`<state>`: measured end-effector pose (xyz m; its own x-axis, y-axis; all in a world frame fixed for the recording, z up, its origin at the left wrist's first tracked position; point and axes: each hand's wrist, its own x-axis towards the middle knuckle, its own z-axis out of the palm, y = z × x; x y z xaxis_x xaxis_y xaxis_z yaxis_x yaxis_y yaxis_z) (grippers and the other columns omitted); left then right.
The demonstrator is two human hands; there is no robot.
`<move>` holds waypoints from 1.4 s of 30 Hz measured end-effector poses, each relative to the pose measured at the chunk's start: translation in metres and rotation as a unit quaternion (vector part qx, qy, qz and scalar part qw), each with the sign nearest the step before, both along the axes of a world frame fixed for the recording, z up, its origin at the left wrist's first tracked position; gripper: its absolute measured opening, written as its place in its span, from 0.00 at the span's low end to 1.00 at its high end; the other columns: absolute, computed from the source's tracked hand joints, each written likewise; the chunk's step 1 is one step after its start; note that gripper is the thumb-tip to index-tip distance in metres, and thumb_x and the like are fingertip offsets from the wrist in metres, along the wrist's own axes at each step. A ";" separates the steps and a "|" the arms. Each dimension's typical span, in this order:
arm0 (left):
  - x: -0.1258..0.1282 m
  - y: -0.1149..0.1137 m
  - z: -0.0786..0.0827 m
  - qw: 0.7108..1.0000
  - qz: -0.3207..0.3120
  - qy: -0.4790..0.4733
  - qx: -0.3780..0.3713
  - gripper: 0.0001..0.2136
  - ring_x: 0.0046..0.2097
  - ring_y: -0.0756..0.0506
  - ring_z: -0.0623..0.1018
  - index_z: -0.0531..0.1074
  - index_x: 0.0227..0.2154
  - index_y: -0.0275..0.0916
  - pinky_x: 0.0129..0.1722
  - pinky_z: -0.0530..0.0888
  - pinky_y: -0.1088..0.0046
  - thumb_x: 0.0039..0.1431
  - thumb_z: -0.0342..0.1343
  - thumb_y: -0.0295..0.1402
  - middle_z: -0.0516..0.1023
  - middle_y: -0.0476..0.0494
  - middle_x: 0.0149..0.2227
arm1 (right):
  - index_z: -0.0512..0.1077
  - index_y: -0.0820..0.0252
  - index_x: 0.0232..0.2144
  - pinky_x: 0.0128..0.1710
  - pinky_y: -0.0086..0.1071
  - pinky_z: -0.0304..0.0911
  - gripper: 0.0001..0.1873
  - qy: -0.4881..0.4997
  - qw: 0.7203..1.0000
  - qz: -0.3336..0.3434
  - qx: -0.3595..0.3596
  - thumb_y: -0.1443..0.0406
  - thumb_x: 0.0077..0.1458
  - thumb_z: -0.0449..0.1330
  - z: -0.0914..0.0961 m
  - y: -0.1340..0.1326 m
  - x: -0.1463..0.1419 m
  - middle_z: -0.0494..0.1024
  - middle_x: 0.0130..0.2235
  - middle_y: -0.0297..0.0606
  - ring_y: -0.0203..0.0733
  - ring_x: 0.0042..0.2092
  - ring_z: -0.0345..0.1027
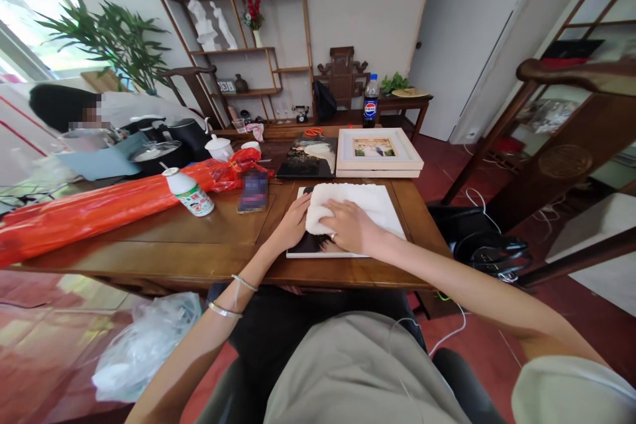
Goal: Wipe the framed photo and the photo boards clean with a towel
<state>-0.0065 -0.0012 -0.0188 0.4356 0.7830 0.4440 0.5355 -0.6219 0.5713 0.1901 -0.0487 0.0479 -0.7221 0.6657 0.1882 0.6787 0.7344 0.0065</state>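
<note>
A flat picture panel [391,211], white on the right and dark at its lower left, lies on the wooden table in front of me. My right hand [350,225] presses a folded white cloth [318,209] onto its left half, fingers curled over the cloth. At the panel's left edge rests my left hand [294,220], fingers stretched out beside the cloth. Part of the picture is hidden under the cloth and my right hand.
Beyond the panel lie a dark picture [304,158] and a white-framed picture [380,152], with a cola bottle [370,103] behind. To the left are a phone [253,192], a white bottle [189,192] and a long red plastic-wrapped bundle [114,202]. Another person leans at far left.
</note>
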 end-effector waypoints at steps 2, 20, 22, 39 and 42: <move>0.000 0.000 -0.001 1.000 0.022 0.008 -0.005 0.20 0.64 0.41 0.59 0.64 0.56 0.36 0.63 0.55 0.56 0.63 0.41 0.32 0.62 0.36 0.61 | 0.73 0.60 0.45 0.55 0.47 0.54 0.20 0.005 1.000 -0.010 -0.005 0.72 0.48 0.56 0.002 0.000 0.012 0.67 0.57 0.50 0.54 0.60 0.57; 0.001 -0.003 0.000 0.999 0.044 0.024 -0.008 0.20 0.64 0.43 0.59 0.62 0.57 0.33 0.63 0.55 0.58 0.64 0.39 0.32 0.62 0.34 0.61 | 0.71 0.60 0.45 0.36 0.33 0.58 0.15 -0.014 0.996 -0.083 0.000 0.64 0.57 0.51 0.016 0.047 0.036 0.76 0.40 0.46 0.49 0.41 0.69; 0.002 -0.002 0.000 0.999 0.044 0.020 -0.008 0.20 0.63 0.42 0.60 0.63 0.56 0.33 0.63 0.55 0.58 0.64 0.40 0.32 0.61 0.34 0.61 | 0.71 0.61 0.45 0.37 0.33 0.58 0.16 0.001 0.998 -0.061 -0.031 0.62 0.58 0.50 0.020 0.061 0.015 0.77 0.41 0.45 0.49 0.41 0.69; 0.003 -0.001 0.002 0.999 0.046 0.017 -0.014 0.20 0.63 0.42 0.60 0.64 0.55 0.33 0.63 0.56 0.56 0.63 0.40 0.32 0.62 0.35 0.61 | 0.67 0.66 0.51 0.50 0.38 0.58 0.23 0.032 0.986 -0.040 -0.158 0.57 0.62 0.47 0.042 0.119 -0.021 0.71 0.53 0.51 0.52 0.52 0.66; 0.004 -0.002 0.002 0.999 0.049 0.015 -0.015 0.20 0.63 0.42 0.60 0.64 0.55 0.32 0.63 0.56 0.58 0.63 0.39 0.32 0.63 0.33 0.61 | 0.67 0.66 0.51 0.50 0.38 0.58 0.24 0.057 0.983 -0.047 -0.169 0.55 0.62 0.47 0.040 0.115 0.004 0.71 0.53 0.50 0.50 0.51 0.66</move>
